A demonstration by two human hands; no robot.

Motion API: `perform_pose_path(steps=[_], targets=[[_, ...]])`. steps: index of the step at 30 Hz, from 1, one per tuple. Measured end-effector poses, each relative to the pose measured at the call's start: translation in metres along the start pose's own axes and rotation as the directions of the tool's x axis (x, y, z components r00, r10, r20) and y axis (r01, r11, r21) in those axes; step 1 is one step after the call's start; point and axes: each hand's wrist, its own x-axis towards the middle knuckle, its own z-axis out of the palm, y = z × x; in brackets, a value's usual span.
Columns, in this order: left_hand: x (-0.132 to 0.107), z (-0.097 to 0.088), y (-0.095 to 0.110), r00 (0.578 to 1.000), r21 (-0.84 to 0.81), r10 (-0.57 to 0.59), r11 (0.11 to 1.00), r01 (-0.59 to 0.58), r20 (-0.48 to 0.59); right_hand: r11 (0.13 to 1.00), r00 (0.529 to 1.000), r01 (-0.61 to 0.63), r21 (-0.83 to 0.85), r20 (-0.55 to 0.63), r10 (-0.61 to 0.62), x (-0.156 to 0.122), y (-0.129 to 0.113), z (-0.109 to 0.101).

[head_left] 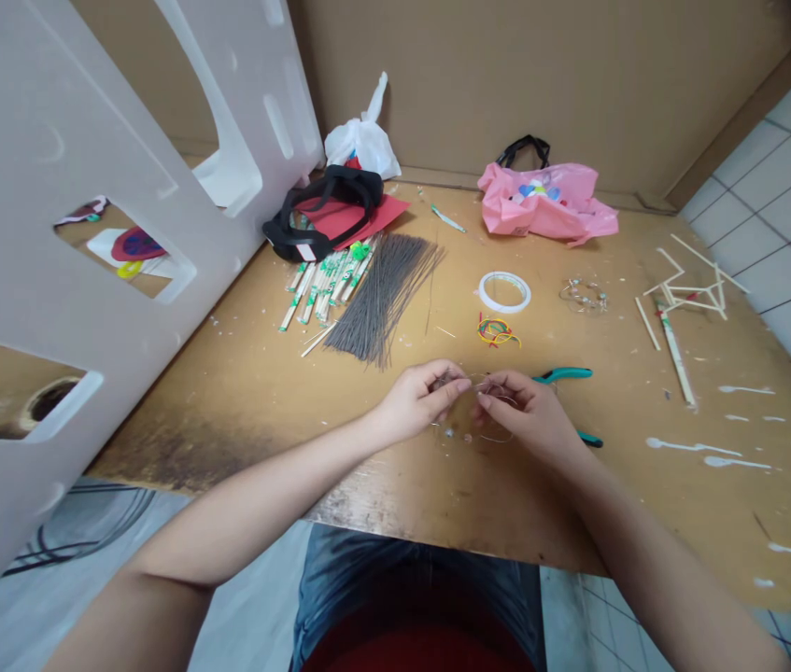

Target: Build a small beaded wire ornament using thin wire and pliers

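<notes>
Thin looped wire (503, 437) runs between my two hands, low over the front of the wooden table. The fingertips of my left hand (430, 397) pinch it from one side. From the other side my right hand (517, 408) grips it between thumb and fingers. Small clear or pale bits (449, 433) show just below the fingers, too tiny to name. Partly hidden behind my right hand lie pliers with teal handles (567, 373). Beyond the hands are a tangle of red, yellow and green bands (497, 331) and a white roll of tape (504, 292).
A bundle of grey wires (385, 299) and paper-wrapped chopsticks (329, 285) lie left, beside a black headset strap (325, 215). A pink bag (545, 201) stands at the back. A beaded wire ring (584, 295) and joined sticks (696, 294) lie right. A white plastic panel (227, 84) borders the left.
</notes>
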Motion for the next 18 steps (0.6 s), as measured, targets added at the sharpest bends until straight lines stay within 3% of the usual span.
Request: perform_pose_path(steps=[5,8,18], targets=[[0.0013,0.0024,-0.0021,0.996,-0.174,-0.083,0.981,0.085,0.021,0.997,0.996,-0.013,0.079,0.088,0.007,0.0002,-0.0025,-0.0025],[0.0015,0.0035,-0.0015,0.994,-0.23,-0.103,0.967,0.106,0.025,0.996,0.997,-0.001,0.091,0.083,-0.007,0.0006,-0.0041,-0.0038],[0.001,-0.0006,0.0019,0.999,-0.073,-0.047,0.996,0.049,0.025,0.996,0.992,0.057,0.067,0.104,-0.064,0.0018,0.0033,-0.0042]])
